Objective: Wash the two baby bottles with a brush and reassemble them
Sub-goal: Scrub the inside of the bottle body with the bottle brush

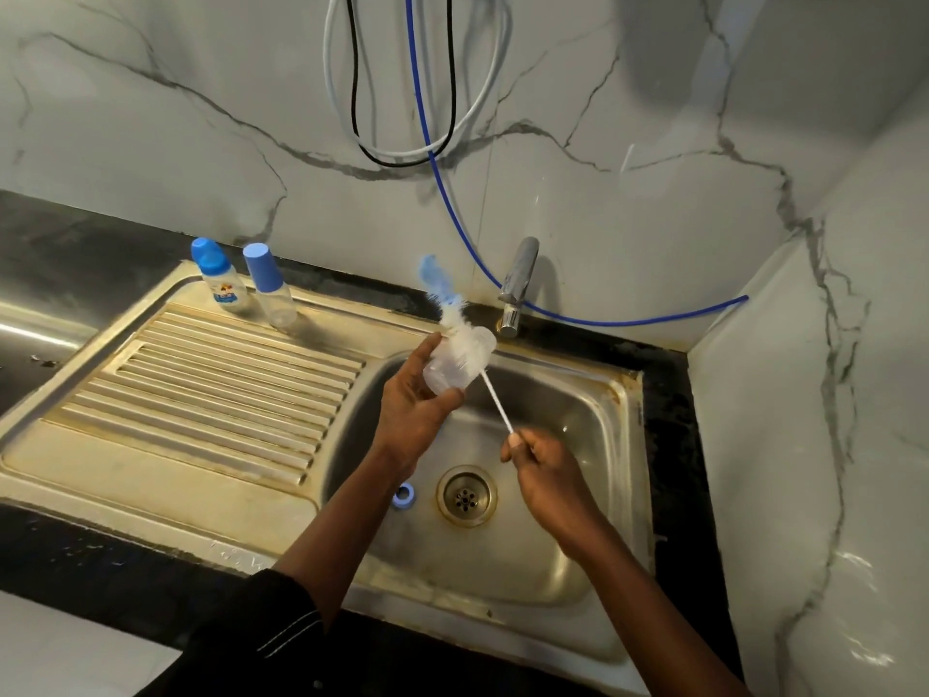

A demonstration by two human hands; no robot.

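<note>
Far-left corner of the sink's drainboard (201, 394): 2 capped baby bottles standing upright just beside each other, labelled bottle (223, 286) with blue cap, plain clear bottle (271, 294) with blue cap. Over the basin's far-left edge, left hand (414, 399) grips a clear uncapped bottle (452, 367), fingers curled round it, bottle tilted. Brush (455, 329) crosses that bottle, white bristles on it, blue tip past it toward the wall; blurred, can't tell if the bristles are inside. Blue ring (404, 495) lies on the basin floor, left of the drain (466, 495). Right hand (543, 465) over basin centre, fingers pinching the end of the brush's thin white handle. Tap (518, 284) at the sink's far edge, blue hose (603, 321) behind it.
</note>
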